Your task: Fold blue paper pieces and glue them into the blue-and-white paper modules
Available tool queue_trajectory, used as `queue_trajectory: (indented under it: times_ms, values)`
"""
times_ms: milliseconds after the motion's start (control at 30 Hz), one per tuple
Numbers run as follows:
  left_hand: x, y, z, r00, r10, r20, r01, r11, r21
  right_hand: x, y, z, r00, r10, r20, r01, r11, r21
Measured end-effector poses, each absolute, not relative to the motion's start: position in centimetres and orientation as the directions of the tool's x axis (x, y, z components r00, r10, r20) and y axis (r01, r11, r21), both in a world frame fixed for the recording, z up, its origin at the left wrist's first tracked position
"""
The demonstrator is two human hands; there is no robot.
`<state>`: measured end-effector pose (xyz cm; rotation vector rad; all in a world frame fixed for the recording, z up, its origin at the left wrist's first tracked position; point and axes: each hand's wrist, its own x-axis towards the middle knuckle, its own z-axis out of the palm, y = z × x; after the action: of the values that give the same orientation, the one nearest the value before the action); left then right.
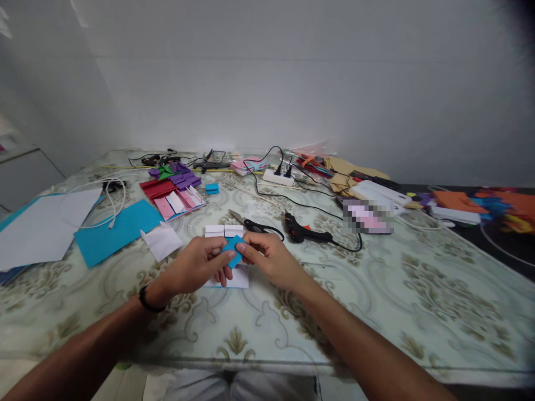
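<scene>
Two bare hands at work over a patterned desk (355, 317). The left hand (209, 262) and the right hand (266, 254) both grasp a small blue paper piece (234, 250), pinched between thumbs and fingers and raised above a white folded paper (239, 279) near the front of the desk. A dark band (149, 301) encircles the left wrist. Just beyond the hands lie black-handled scissors (261, 227); to their right, a black glue gun (309, 232) rests on its side, its cord curving away behind it. To the left, a white paper piece (162, 241) lies beside a blue sheet (121, 233). Farther back are a small blue folded paper (212, 189) and a white power strip (278, 178) with two plugs inserted.
</scene>
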<state>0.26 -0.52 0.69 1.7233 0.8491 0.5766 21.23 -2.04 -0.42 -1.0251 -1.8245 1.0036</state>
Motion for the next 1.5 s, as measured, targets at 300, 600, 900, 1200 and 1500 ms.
queue_trajectory:
  times_ms: [300,600,900,1200,1500]
  values:
    - [0.3,-0.4,0.7,0.618,0.786,-0.007,0.264,-0.199,0.944,21.4,-1.8,-0.3,-0.300,0.918,0.261,0.197,0.327,-0.924]
    - [0.4,-0.5,0.9,0.612,0.791,0.013,0.263,-0.219,0.940,21.4,-1.9,-0.2,-0.312,0.912,0.268,0.205,0.340,-0.918]
    - [0.5,-0.4,0.8,0.544,0.838,0.034,0.282,-0.221,0.934,21.3,-1.8,-0.3,-0.322,0.930,0.177,0.165,0.239,-0.957]
    - [0.6,0.0,0.2,0.460,0.869,0.184,0.337,-0.363,0.869,21.0,-1.8,-0.7,-0.342,0.928,0.148,0.332,0.267,-0.905]
    - [0.7,-0.1,0.2,0.406,0.886,0.225,0.524,-0.427,0.737,21.1,-1.4,-1.3,-0.218,0.975,0.055,0.340,0.128,-0.932]
